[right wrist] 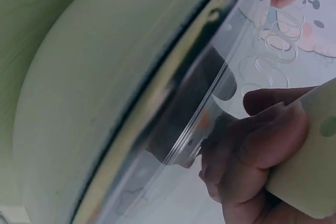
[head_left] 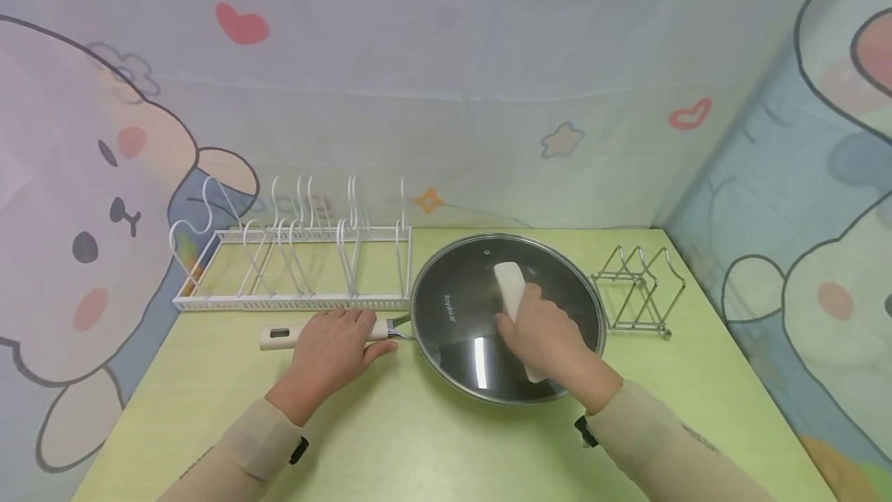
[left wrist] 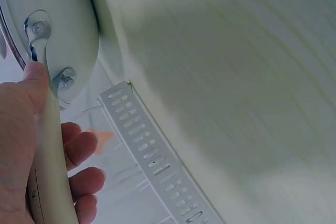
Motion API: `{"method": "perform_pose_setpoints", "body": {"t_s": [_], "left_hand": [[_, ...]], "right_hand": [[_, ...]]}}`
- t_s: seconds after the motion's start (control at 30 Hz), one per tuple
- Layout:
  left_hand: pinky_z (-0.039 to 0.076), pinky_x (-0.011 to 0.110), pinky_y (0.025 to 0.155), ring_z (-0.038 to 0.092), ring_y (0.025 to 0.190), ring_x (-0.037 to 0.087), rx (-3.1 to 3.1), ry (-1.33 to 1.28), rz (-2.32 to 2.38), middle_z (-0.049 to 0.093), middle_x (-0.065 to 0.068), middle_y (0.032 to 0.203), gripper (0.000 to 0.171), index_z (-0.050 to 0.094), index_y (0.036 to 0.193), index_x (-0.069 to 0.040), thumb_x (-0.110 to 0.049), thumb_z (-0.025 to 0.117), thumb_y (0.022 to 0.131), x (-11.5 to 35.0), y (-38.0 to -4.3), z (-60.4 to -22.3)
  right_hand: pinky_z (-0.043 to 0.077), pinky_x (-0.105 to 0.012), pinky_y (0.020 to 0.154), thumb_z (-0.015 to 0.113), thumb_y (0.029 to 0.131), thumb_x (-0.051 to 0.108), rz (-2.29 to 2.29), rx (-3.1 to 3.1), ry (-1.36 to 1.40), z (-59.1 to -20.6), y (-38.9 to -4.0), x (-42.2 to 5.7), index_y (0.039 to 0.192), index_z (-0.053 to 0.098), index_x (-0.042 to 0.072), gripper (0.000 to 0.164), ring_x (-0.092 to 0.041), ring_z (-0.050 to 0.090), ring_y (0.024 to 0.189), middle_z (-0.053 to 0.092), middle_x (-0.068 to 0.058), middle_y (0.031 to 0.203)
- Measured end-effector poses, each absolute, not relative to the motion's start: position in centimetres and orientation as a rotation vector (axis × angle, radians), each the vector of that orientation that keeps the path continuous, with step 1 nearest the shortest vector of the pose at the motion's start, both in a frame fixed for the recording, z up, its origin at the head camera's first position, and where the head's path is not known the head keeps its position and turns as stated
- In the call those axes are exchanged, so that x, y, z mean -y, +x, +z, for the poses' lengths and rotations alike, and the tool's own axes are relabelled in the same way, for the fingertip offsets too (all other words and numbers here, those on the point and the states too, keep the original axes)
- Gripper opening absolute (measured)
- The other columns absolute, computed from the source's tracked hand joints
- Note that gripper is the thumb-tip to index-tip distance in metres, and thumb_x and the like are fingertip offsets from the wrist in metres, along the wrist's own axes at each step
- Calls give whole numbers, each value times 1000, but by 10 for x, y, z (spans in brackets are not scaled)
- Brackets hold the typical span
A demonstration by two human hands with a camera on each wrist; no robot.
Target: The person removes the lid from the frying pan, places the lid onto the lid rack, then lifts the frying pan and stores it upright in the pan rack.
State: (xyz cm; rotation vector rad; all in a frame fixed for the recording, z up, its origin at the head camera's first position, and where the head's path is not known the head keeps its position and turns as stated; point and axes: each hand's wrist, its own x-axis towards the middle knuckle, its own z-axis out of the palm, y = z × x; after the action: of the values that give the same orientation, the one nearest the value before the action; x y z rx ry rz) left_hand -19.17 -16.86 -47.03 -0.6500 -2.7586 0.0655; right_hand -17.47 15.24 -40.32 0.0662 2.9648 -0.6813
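A cream frying pan [left wrist: 73, 35] with a glass lid [head_left: 453, 285] over it is in the middle of the head view. My left hand [head_left: 334, 348] grips the long cream pan handle [head_left: 279, 338], thumb lying along it near the metal joint and fingers wrapped beneath, as the left wrist view shows. My right hand [head_left: 550, 339] holds the upright cream lid handle [head_left: 511, 285], fingers curled round it. In the right wrist view the lid's edge lies along the pan rim [right wrist: 152, 98]. The pan's dark inside shows through the glass.
A white wire rack [head_left: 293, 303] with tall loops stands behind my left hand, close to the pan's left side. Right of the pan is a small metal rack [head_left: 637, 325]. A printed cloth [head_left: 446, 60] hangs behind the light green table [head_left: 432, 455].
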Motion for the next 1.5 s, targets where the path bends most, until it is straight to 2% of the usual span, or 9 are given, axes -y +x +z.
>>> {"method": "perform_pose_setpoints", "body": {"t_s": [0.23, 0.67, 1.0, 1.5], "left_hand": [[48, 37, 59, 58, 64, 24, 2692, -654, 53, 54, -1, 68, 57, 50, 82, -14, -66, 72, 93, 168, -191, -472], [46, 37, 56, 57, 62, 25, 2681, -653, 43, 52, -1, 66, 57, 49, 81, -13, -64, 73, 93, 167, -189, -473], [48, 37, 57, 56, 63, 24, 2729, -637, 63, 54, 0, 70, 55, 53, 85, -12, -64, 70, 95, 166, -189, -468], [46, 37, 55, 54, 61, 24, 2684, -646, 44, 51, -1, 67, 57, 51, 82, -12, -63, 74, 93, 167, -189, -471]], "right_hand": [[53, -37, 49, 60, 101, 35, -725, -2943, 80, -406, -176, -153, 128, 42, -7, 53, -26, 66, 61, 64, -19, 85], [55, -36, 50, 61, 100, 31, -839, -2889, 55, -404, -176, -161, 132, 43, -8, 53, -25, 68, 63, 65, -20, 90], [58, -34, 57, 58, 100, 35, -984, -2882, 8, -380, -180, -179, 141, 44, -9, 62, -25, 68, 73, 66, -23, 105], [60, -33, 56, 61, 101, 39, -1153, -2805, -2, -363, -175, -184, 148, 45, -5, 66, -25, 69, 77, 66, -23, 113]]}}
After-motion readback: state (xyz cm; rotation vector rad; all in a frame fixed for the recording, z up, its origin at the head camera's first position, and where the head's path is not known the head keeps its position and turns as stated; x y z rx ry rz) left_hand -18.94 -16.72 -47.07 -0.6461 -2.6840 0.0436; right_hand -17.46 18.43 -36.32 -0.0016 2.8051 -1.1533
